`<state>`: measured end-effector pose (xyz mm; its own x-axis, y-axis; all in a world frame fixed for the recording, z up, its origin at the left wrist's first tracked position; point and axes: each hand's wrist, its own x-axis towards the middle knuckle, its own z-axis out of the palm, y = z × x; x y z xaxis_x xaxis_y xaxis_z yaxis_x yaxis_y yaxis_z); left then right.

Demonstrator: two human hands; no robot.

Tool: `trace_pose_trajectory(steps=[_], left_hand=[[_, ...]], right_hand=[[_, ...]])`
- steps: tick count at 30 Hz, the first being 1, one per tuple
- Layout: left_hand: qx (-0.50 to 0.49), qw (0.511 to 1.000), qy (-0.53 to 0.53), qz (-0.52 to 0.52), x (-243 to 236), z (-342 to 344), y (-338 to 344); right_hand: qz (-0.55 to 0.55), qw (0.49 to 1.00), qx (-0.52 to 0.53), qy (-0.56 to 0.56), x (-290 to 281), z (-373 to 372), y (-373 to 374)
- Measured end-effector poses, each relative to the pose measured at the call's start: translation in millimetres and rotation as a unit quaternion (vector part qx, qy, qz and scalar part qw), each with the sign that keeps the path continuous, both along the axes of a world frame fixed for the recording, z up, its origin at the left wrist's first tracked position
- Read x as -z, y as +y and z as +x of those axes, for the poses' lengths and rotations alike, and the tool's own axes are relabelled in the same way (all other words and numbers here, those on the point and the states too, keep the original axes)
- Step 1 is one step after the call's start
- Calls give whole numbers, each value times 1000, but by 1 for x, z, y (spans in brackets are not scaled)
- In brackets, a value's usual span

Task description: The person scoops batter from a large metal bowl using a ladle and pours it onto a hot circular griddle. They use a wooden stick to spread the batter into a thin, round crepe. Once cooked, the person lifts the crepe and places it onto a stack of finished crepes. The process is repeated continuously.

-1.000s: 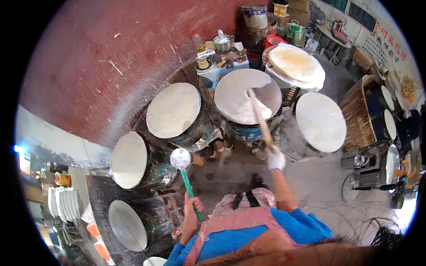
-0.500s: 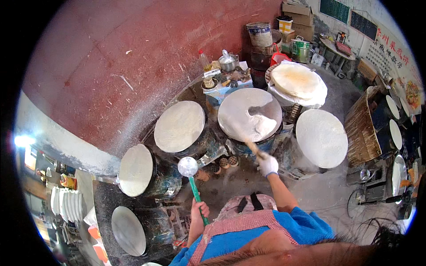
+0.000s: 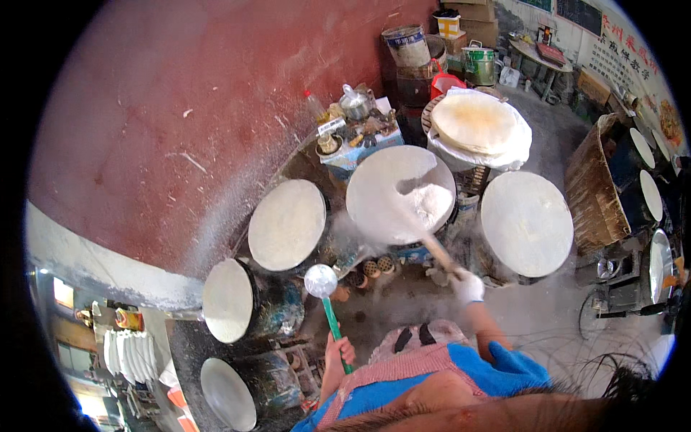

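My right hand [image 3: 468, 286], in a white glove, is closed round the handle of a wooden spreader [image 3: 437, 250]. Its far end, smeared by motion, reaches over the round middle griddle [image 3: 371, 169]. Pale batter [image 3: 435, 201] lies heaped on the right part of that griddle, beside a bare dark patch. Bare and closed, my left hand [image 3: 340, 351] grips the green handle of a ladle [image 3: 320, 281]. The ladle's bowl, coated white, points away from me and hangs short of the griddles, touching none of them.
Pale-coated griddles flank the middle one at left [image 3: 287, 225] and right [image 3: 527, 223]; a bare grey griddle [image 3: 228, 394] stands near left. Behind are a stack of flatbreads [image 3: 476, 121] on white cloth and a blue stand [image 3: 358, 147] with a pot. Perforated briquettes [image 3: 378, 266] sit below.
My right hand has shifted right and nearer to me, with the spreader. The batter heap has changed shape. The whole view has turned slightly; the ladle stays in my left hand.
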<state>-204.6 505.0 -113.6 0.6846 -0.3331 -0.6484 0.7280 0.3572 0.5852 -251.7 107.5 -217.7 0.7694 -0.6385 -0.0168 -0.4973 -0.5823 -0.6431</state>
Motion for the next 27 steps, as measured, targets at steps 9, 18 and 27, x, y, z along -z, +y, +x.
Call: trace_pose_trajectory(steps=[9, 18, 27], left_hand=[[-10, 999, 32, 7, 10, 15, -26], [-38, 992, 118, -1, 27, 21, -9], [-28, 994, 101, 12, 5, 8, -19]], right_hand=[[15, 999, -2, 38, 0, 14, -12], [119, 987, 74, -74, -32, 189, -144], [288, 951, 44, -105, -10, 138, -51]])
